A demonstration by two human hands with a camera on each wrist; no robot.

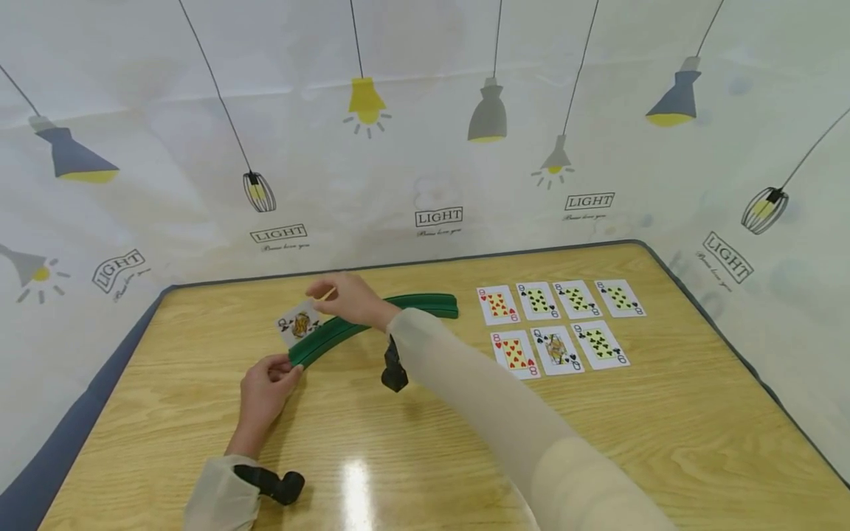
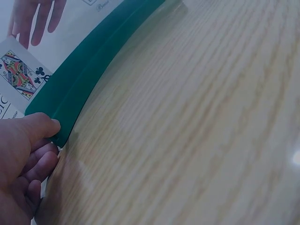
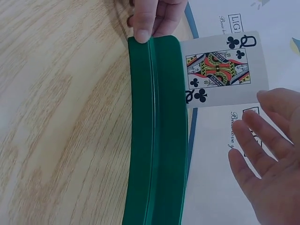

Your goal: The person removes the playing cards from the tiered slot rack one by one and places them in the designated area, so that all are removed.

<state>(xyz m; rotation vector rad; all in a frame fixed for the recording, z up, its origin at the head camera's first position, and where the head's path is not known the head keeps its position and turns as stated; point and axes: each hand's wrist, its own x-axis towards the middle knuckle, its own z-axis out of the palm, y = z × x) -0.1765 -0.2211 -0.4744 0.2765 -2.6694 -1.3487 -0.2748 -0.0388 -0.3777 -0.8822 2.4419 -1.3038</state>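
A curved green playing card holder lies on the wooden table. My left hand pinches its near left end, the thumb on top and the other fingers bent below, as the left wrist view shows. A queen of clubs stands in the holder's slot close to that end, face toward me. Beyond the holder, my right hand reaches over to the card's outer corner. In the right wrist view its fingers are spread and relaxed, one tip right at the card's corner.
Several playing cards lie face up in two rows at the right, among them a nine of hearts, an eight of hearts and a queen of spades. A white wall sheet with printed lamps rises behind the table.
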